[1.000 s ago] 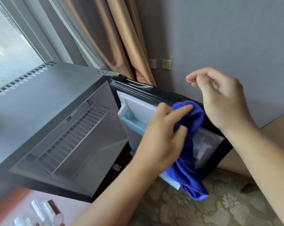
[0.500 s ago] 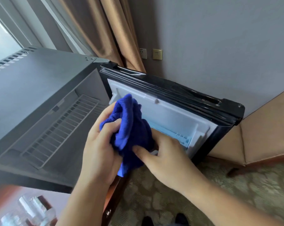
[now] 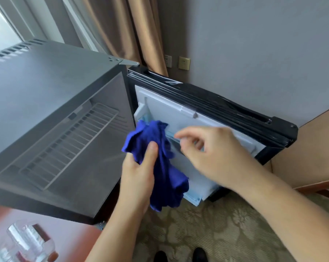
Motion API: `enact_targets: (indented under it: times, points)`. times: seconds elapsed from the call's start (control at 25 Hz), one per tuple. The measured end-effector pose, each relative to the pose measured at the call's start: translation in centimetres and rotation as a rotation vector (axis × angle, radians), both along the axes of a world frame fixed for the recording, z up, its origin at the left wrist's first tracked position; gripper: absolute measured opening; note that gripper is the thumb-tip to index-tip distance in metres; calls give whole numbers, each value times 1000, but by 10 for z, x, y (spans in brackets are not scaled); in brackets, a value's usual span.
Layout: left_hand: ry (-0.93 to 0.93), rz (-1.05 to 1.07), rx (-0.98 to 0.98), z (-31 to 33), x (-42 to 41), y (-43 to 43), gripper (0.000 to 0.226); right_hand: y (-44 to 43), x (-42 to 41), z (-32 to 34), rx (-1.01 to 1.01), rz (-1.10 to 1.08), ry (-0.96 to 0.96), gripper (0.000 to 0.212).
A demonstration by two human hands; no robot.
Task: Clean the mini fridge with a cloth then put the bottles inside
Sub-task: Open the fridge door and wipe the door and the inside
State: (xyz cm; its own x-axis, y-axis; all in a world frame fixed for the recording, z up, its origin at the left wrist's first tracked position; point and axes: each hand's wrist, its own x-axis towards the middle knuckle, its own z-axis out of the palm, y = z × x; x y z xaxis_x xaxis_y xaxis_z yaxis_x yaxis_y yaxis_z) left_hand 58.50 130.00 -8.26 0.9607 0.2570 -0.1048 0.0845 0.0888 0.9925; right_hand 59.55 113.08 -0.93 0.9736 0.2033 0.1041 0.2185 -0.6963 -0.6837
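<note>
The grey mini fridge (image 3: 46, 87) stands at the left, seen from above, with a wire shelf (image 3: 69, 146) inside. Its black door (image 3: 226, 108) is swung open to the right, showing a white inner lining (image 3: 178, 118) with a pale blue door shelf. My left hand (image 3: 139, 174) grips a blue cloth (image 3: 163, 178), which hangs in front of the door's inner side. My right hand (image 3: 211, 156) hovers just right of the cloth with fingers apart, holding nothing. Clear plastic bottles (image 3: 27, 242) lie on a reddish surface at the bottom left.
A beige curtain (image 3: 125, 31) and two wall sockets (image 3: 176, 61) are behind the door. A tan upholstered seat (image 3: 309, 152) stands right of the door. Patterned carpet (image 3: 216, 233) covers the floor, and my dark shoes (image 3: 178, 254) show at the bottom edge.
My right hand has let go of the cloth and lifted to its right. The cloth has unfolded and now hangs from my left hand alone.
</note>
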Motion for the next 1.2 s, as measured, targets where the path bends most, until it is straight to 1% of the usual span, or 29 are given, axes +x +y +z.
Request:
enact_targets:
  times: [0.04,0.08,0.12,0.16,0.2,0.28,0.32,0.36,0.4,0.52,0.6,0.68,0.76,0.88,1.0,1.04,1.12,1.2]
  points:
    - [-7,52,-45,3,14,8,26,-2,8,10,-30,-34,-215,17]
    - [-13,75,-78,8,30,17,35,-4,18,18,-42,-46,-386,17]
    - [-12,79,-82,15,48,23,40,-7,30,25,-71,-54,-491,18]
    - [3,73,-47,20,65,27,42,-12,43,29,-119,-73,-533,20]
    - [23,69,9,26,79,28,41,-18,53,32,-174,-102,-513,25]
    - [43,71,131,32,99,22,38,-29,64,36,-270,-152,-320,35]
    - [46,67,176,33,105,20,38,-32,65,36,-281,-159,-213,38]
    - [46,63,212,32,108,17,37,-34,64,33,-271,-158,-145,40]
    - [38,58,248,31,108,15,35,-34,63,32,-261,-160,-121,41]
    - [-17,22,334,25,87,-3,18,-33,63,33,-195,-183,-115,42]
    - [-70,-85,368,19,62,-28,9,-34,65,34,-166,-189,-93,42]
    - [-71,-176,373,14,41,-48,17,-36,66,35,-151,-196,-83,41]
    - [-45,-196,363,10,38,-53,27,-39,67,35,-139,-204,-75,41]
    - [-27,-156,317,12,48,-40,30,-42,69,34,-130,-225,-84,40]
    - [-63,50,246,18,73,-18,22,-45,70,32,-90,-237,-94,39]
    - [-47,74,248,20,81,-13,22,-47,71,31,-68,-237,-94,39]
    - [-6,44,290,24,86,-12,22,-50,72,32,-22,-230,-94,38]
    - [-11,-14,330,22,73,-26,21,-52,76,33,47,-214,-78,37]
